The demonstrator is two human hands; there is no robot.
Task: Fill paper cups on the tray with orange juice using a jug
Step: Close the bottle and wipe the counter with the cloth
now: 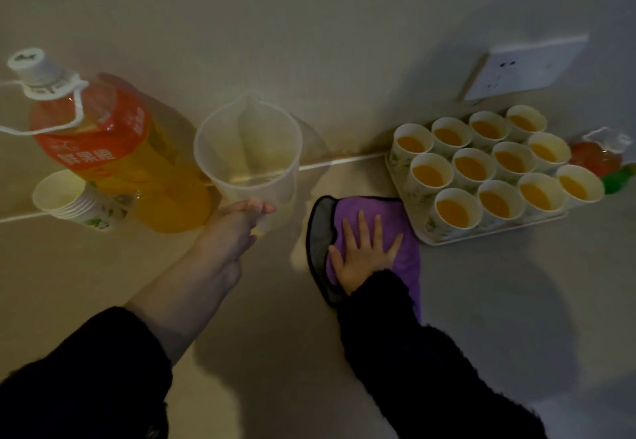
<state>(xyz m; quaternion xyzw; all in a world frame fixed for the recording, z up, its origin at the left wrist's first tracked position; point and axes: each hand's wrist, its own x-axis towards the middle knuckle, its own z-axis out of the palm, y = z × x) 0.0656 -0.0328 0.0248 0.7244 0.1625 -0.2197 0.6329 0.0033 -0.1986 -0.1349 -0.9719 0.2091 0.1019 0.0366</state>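
My left hand (237,223) grips the clear jug (247,149) at its near side; the jug stands upright at 12 o'clock and looks almost empty. My right hand (364,253) lies flat, fingers spread, on a purple cloth (406,211). At 2 o'clock the tray (481,234) holds twelve paper cups (471,165), all with orange juice. The juice bottle (113,149) stands at 10 o'clock.
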